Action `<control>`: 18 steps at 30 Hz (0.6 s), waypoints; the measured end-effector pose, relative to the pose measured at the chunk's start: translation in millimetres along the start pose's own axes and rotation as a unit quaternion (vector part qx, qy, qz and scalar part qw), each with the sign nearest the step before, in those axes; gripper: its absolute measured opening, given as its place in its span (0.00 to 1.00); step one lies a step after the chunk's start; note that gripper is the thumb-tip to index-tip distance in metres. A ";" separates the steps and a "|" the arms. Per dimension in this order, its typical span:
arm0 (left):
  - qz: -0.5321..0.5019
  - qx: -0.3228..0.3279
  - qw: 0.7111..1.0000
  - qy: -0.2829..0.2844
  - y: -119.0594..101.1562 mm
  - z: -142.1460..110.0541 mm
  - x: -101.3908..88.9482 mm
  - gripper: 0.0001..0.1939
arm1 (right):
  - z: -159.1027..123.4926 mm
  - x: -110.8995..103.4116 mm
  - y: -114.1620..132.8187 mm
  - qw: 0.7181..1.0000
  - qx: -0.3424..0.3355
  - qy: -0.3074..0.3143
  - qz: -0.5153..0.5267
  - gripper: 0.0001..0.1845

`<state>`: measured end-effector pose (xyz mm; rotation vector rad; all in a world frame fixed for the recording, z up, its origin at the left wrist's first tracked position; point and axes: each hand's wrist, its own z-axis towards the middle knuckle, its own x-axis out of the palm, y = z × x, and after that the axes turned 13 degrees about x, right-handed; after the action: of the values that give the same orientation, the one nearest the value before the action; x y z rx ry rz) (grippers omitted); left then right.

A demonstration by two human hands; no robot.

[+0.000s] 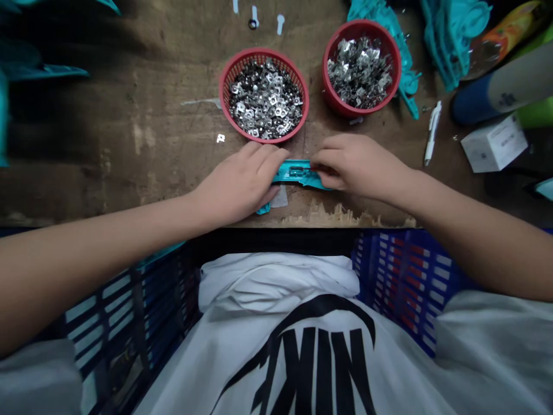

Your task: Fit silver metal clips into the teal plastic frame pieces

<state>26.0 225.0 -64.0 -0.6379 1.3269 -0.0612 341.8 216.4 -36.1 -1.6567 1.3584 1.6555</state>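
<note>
A teal plastic part [298,172] with a small metal-lined slot lies across the front of the wooden workbench [108,150]. My left hand [239,181] is shut over its left end, and the fingers of my right hand [356,167] pinch its right end. A pale translucent scrap [279,197] shows below my left fingers. Two red plastic baskets stand beyond my hands. The left one [259,53] holds small silvery metal clips, and the right one [360,24] holds shinier metal pieces.
A loose metal clip [220,138] lies left of the baskets. Teal plastic parts [449,34] are piled at the back right, near a white pen [432,132], a white box [495,144] and a blue-and-white bottle [503,86]. A blue crate [406,282] stands below the chipped bench edge.
</note>
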 end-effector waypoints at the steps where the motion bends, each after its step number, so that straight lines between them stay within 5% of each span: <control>1: 0.008 0.008 1.000 0.014 -0.6 0.1 0.1 0.29 | 0.2 1.8 1.3 1.000 0.003 -0.001 -0.007 0.08; 12: 0.057 0.022 0.996 0.063 -6.3 -2.1 -1.5 0.33 | -3.9 7.0 17.7 0.998 0.014 0.006 -0.056 0.12; 18: 0.074 0.029 0.993 0.084 -16.0 -2.6 2.6 0.40 | -11.6 16.0 12.9 0.997 0.051 -0.023 0.054 0.12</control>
<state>29.3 209.6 -59.0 -0.4920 1.5264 -0.0326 333.6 195.8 -44.4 -1.5019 1.5078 1.6445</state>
